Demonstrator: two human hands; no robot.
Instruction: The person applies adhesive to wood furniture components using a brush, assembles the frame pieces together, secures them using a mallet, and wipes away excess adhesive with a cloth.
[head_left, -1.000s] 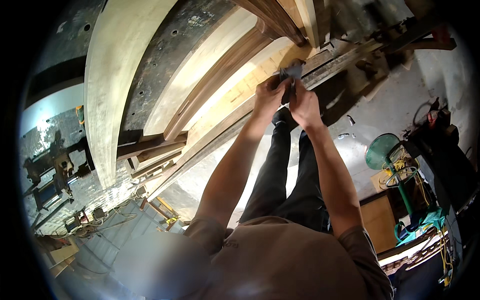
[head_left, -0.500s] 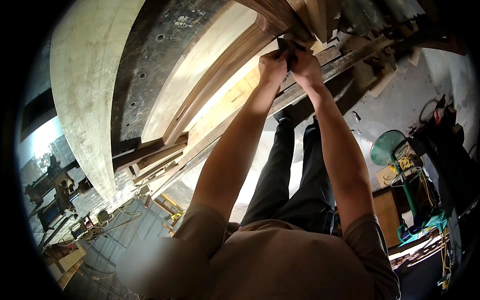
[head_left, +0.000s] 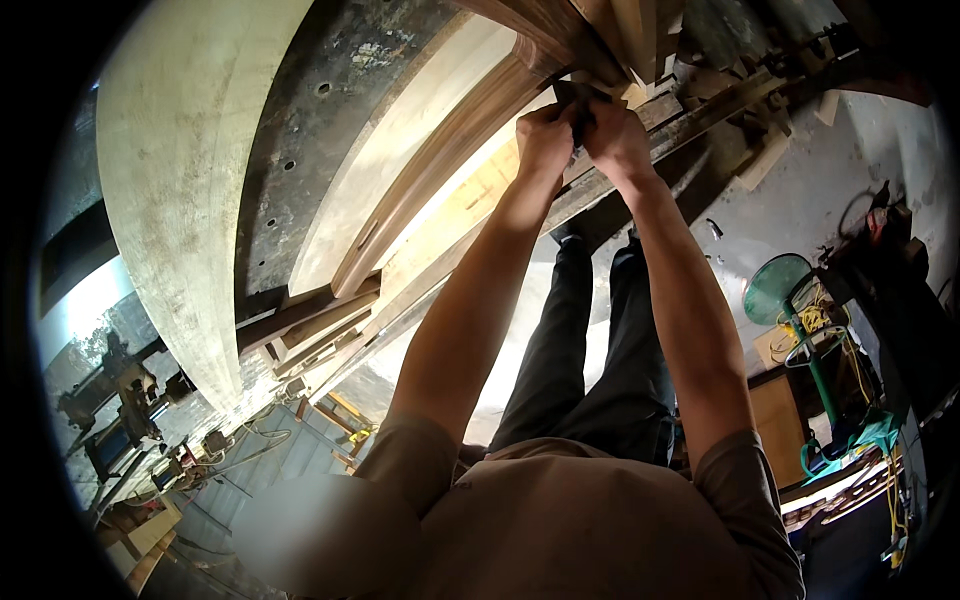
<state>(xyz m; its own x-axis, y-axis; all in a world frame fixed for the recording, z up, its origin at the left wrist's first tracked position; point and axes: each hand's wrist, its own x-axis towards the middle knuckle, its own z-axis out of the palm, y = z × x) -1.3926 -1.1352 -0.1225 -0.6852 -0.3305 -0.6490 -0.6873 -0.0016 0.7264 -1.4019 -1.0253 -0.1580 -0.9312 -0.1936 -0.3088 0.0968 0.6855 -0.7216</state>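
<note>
My left hand (head_left: pixel 545 143) and my right hand (head_left: pixel 614 145) are close together at the far end of my outstretched arms. Both are closed on a small dark piece (head_left: pixel 577 97), which I cannot identify; its lower part is hidden by my fingers. Just left of my hands runs a long brown wooden strip (head_left: pixel 440 160), lying along a pale board (head_left: pixel 398 140). A thick brown wooden piece (head_left: pixel 548 28) meets the strip's far end, beyond my hands.
A large pale curved board (head_left: pixel 175 190) and a dark, holed metal surface (head_left: pixel 290 150) are on the left. Stacked wood strips (head_left: pixel 320 335) lie at the bench's near end. To the right, a green round-headed stand (head_left: pixel 778 288) and yellow cord (head_left: pixel 815 312) are on the floor side.
The view has shifted slightly, so the boards at left appear a little farther right. Both hands stay closed on the dark piece in nearly the same place.
</note>
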